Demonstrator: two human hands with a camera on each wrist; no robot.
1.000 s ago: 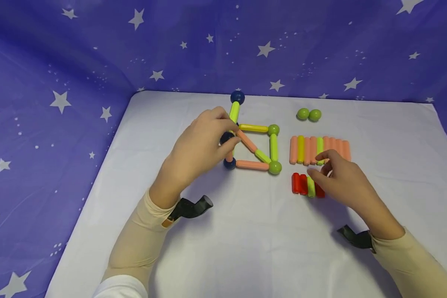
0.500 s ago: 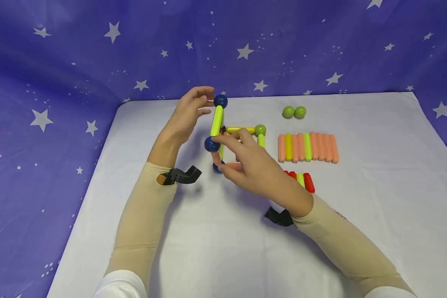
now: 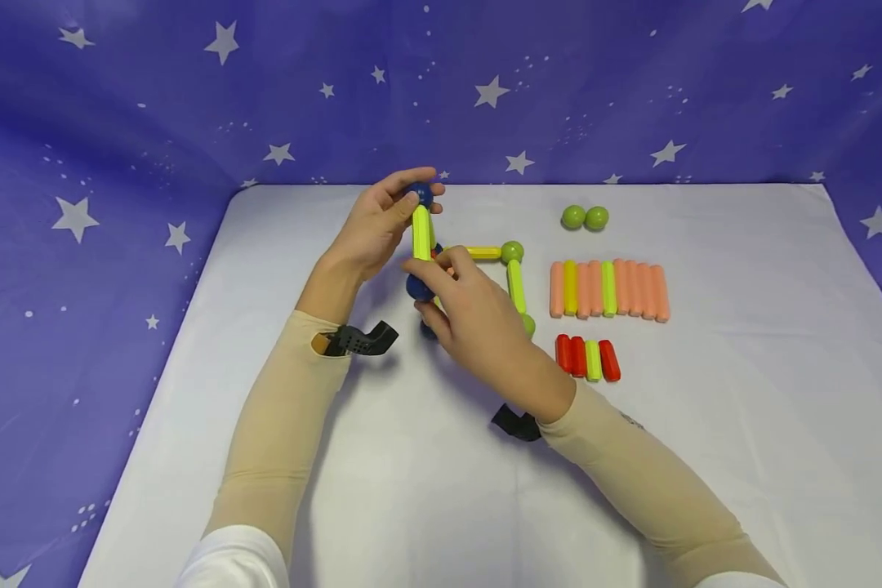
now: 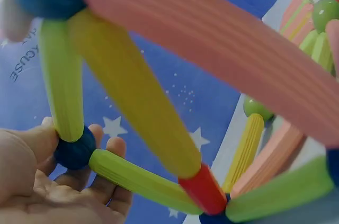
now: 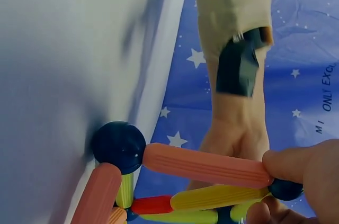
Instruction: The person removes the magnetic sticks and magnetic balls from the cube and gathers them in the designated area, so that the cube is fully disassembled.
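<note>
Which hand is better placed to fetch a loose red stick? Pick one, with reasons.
Probably the right hand: the loose red sticks lie nearer to it than to the left hand. Each grips a blue ball, so the right would have to let go first.

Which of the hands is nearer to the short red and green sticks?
Right. The right hand grips one blue ball, left of the short sticks; the left hand holds another blue ball, farther left and beyond.
</note>
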